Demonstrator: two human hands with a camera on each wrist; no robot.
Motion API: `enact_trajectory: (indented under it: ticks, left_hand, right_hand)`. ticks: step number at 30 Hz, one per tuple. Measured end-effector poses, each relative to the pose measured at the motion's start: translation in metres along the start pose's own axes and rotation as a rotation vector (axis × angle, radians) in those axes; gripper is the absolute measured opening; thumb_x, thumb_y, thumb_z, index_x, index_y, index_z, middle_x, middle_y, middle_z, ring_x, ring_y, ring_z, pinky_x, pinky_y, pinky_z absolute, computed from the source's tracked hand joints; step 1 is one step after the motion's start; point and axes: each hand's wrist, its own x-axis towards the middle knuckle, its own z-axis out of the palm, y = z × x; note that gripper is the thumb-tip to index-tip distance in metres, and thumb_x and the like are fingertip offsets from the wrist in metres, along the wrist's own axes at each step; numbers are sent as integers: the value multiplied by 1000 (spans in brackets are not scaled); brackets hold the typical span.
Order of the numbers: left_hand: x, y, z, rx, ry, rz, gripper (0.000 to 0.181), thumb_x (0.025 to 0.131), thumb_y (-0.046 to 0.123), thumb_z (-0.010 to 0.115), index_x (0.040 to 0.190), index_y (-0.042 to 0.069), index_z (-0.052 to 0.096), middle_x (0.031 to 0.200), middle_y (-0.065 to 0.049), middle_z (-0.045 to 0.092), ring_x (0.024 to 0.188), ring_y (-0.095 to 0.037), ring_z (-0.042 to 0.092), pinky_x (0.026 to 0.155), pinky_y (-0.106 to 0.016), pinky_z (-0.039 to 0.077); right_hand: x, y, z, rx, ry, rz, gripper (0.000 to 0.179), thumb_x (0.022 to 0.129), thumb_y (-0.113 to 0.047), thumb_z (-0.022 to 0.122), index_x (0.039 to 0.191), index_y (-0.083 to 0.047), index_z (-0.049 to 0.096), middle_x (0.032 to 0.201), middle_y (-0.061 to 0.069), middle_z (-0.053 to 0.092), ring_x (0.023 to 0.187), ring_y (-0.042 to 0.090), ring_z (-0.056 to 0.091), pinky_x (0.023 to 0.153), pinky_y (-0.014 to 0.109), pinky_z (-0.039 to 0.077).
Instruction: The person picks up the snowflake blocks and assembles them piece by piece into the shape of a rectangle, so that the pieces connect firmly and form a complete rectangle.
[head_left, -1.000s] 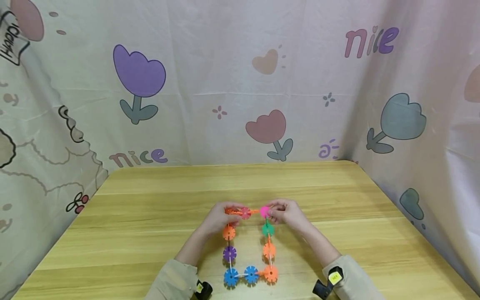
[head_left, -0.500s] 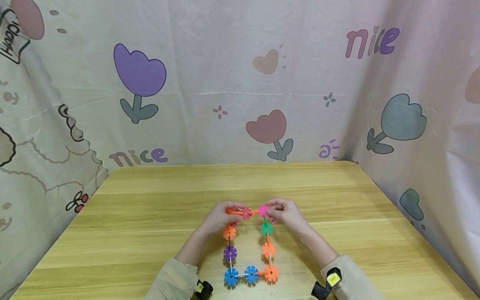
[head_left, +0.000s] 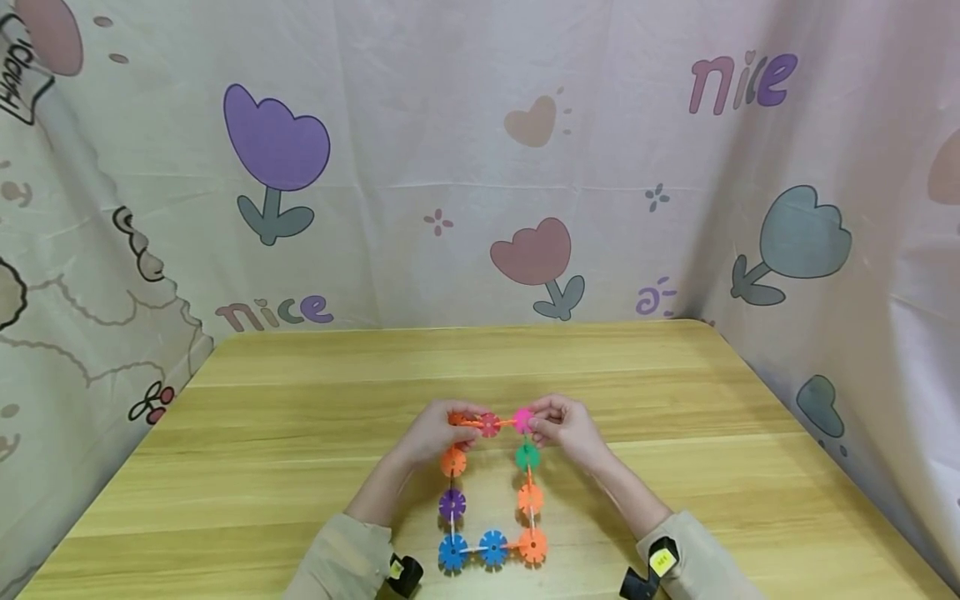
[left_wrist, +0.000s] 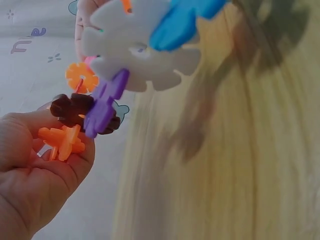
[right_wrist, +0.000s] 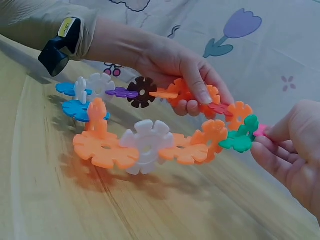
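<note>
Notched plastic snowflake discs, slotted together edge to face, make up a rectangular loop. My left hand holds its far left corner, fingers and thumb around orange discs. A red disc sits in the far side between my hands. At the far right corner my right hand pinches a pink disc, which has a green disc just below it. Along the near side are blue discs and an orange corner disc. Purple, brown and white discs also belong to the loop.
A wooden tabletop lies under the loop, and the discs cast shadows on it. Behind and at both sides hangs a pale curtain printed with tulips and words. Each sleeve bears a black wrist camera.
My right hand has moved slightly left with the pink disc, narrowing the gap to the orange disc beside it. The near part of the loop has shifted a little left; both hands keep their hold.
</note>
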Motion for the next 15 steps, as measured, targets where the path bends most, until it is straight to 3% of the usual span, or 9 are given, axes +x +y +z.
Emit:
enact_trajectory:
  ticks: [15]
  left_hand:
    - [-3, 1, 3, 48, 3, 19, 27, 85, -3, 62, 112, 0, 65, 96, -11, 65, 65, -23, 61, 59, -31, 53]
  right_hand:
    - [-1, 2, 2, 29, -29, -30, 21, 87, 8, 56, 106, 16, 53, 79, 9, 64, 65, 12, 59, 62, 27, 53]
